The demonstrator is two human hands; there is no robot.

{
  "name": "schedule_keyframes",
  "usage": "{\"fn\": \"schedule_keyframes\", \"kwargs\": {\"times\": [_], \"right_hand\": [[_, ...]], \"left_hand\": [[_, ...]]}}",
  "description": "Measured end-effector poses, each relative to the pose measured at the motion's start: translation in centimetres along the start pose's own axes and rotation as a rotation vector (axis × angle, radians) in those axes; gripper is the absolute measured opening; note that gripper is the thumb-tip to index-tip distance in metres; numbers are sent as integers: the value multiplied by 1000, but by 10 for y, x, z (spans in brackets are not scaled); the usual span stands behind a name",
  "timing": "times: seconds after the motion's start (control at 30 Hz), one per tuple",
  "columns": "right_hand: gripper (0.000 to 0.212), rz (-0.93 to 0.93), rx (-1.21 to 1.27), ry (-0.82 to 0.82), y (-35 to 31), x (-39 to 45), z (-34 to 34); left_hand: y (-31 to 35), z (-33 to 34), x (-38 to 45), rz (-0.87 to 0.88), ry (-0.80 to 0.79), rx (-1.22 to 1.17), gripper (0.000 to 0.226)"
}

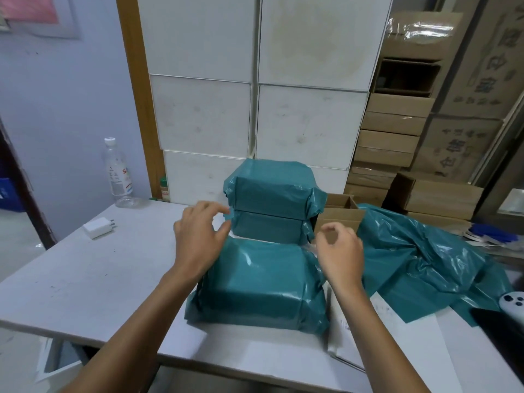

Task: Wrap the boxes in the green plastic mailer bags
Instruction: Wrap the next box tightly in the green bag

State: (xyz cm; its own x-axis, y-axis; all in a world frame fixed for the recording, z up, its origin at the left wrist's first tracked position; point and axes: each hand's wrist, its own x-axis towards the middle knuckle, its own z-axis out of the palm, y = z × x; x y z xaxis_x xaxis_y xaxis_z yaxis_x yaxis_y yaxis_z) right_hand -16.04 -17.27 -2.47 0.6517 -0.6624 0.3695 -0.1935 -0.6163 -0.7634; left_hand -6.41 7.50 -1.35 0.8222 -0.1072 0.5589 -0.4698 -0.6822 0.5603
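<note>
A box wrapped in a green mailer bag (261, 287) lies on the white table (93, 282) in front of me. Behind it stand two more green-wrapped boxes (272, 205), one stacked on the other. My left hand (198, 236) hovers over the near package's far left corner with fingers spread, holding nothing. My right hand (340, 251) hovers over its far right corner, fingers loosely curled and empty. An open brown cardboard box (340, 214) stands just behind my right hand. A heap of loose green mailer bags (425, 259) lies to the right.
A clear water bottle (117, 171) and a white charger (97, 226) sit at the table's left rear. White boxes (255, 95) are stacked against the wall, brown cartons (397, 131) at the right. A white controller (511, 303) rests at the right edge.
</note>
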Motion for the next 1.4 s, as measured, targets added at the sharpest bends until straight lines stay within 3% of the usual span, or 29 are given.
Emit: {"fn": "schedule_keyframes", "kwargs": {"times": [0.03, 0.1, 0.17, 0.23, 0.53, 0.73, 1.0, 1.27, 1.4], "right_hand": [[9, -109, 22, 25, -10, -4, -5], [9, -268, 45, -83, -31, -14, -6], [18, -371, -151, -291, -41, -25, 7], [26, -405, -323, -427, -39, -34, 26], [40, -116, -163, -611, -19, -20, 41], [35, 9, 34, -633, -16, -15, 39], [41, 124, 126, -591, -9, -14, 40], [35, 459, 598, -575, 14, -19, 43], [41, 491, 694, -571, 24, -26, 52]], "left_hand": [[10, -7, -2, 88, -44, -12, 16], [28, -9, -11, 203, -234, 9, 19], [37, 1, -22, 305, -426, 160, 30], [31, 11, -27, 303, -518, 187, 41], [8, 21, -18, 102, -633, 46, 56], [2, 25, -8, -16, -694, -27, 55], [-13, 30, -2, -203, -627, -198, 32], [-34, 35, -25, -428, -495, -662, 37], [-39, 40, -37, -479, -417, -856, 41]]}}
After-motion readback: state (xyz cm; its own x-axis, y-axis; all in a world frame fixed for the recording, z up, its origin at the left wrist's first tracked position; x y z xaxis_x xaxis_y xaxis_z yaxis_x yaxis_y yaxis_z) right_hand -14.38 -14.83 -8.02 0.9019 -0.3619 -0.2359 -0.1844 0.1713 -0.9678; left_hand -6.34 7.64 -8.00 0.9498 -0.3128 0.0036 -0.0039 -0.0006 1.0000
